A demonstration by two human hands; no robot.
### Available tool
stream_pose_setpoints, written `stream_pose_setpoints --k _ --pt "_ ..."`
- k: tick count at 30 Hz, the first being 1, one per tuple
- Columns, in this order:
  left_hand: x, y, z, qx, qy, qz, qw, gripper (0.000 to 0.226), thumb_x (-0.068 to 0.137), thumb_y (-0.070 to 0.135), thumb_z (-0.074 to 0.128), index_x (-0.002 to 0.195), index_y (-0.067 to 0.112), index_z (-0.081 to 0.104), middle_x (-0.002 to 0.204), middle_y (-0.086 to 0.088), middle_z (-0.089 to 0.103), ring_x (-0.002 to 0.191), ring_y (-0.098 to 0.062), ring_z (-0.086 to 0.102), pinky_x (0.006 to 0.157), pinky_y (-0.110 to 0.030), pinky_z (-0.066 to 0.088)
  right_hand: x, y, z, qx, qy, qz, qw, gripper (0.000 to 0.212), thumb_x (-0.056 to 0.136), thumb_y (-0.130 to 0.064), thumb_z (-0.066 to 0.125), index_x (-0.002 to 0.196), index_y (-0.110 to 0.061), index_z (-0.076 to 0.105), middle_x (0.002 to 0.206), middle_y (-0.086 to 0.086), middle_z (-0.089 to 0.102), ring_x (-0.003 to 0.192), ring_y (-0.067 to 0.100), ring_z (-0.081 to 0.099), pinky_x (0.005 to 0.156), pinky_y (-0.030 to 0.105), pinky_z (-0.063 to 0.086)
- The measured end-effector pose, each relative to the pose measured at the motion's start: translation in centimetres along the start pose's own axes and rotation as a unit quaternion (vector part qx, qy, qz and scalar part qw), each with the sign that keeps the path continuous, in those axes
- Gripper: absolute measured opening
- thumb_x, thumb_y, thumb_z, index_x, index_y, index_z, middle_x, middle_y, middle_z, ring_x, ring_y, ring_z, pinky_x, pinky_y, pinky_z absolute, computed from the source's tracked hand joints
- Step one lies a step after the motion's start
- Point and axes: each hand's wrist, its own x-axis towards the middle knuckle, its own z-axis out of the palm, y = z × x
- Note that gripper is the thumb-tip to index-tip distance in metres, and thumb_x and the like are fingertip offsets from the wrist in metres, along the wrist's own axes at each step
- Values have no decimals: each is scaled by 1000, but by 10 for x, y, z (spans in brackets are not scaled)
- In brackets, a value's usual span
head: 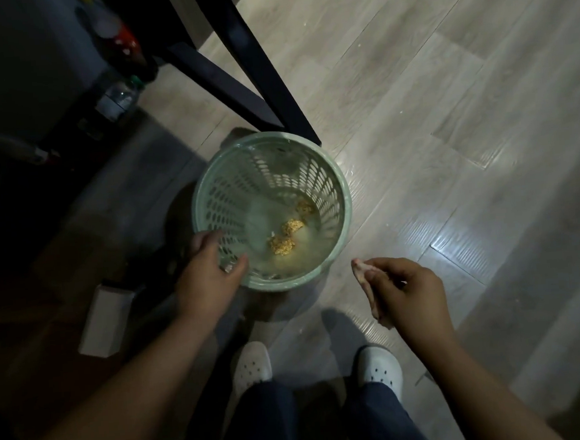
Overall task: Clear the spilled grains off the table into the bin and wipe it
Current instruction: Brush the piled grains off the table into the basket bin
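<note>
A pale green perforated bin (334,185) stands on the wood-look floor. Clumps of yellow grains (284,237) lie at its bottom. My left hand (209,270) grips the bin's near-left rim, thumb inside and fingers outside. To the right of the bin, above the floor, my right hand (407,294) holds a crumpled pinkish cloth (367,285) with curled fingers. The table is out of view.
Dark chair legs (257,71) stand just behind the bin. Bottles (120,97) sit in the dim upper left. A white box (105,322) lies on the floor at left. My feet in white clogs (252,366) are below the bin. Open floor stretches right.
</note>
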Motion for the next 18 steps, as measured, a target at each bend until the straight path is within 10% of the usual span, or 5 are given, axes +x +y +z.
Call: stream_pose_setpoints --k 7,11,18 --pt "14 -25 21 -44 -41 -178 982 102 76 27 78 148 -5 12 153 -24 18 140 -34 23 109 -34 27 9 -15 31 28 -16 -21 999 12 91 -18 66 97 -20 77 86 -12 72 79 -5 66 66 4 46" --pt "28 -20 34 -155 -59 -263 950 68 75 19 79 129 -1 44 128 -19 57 117 -30 55 85 -25 40 11 -13 39 26 -24 -14 999 14 92 -16 66 97 -21 77 84 -13 71 77 -4 66 65 6 47" --pt "21 1 25 -152 -64 -299 940 51 77 10 71 122 0 49 123 -21 59 112 -35 57 86 -33 45 2 -20 31 29 -11 5 1000 14 92 -14 65 97 -19 77 83 -10 73 73 -5 66 62 6 47"
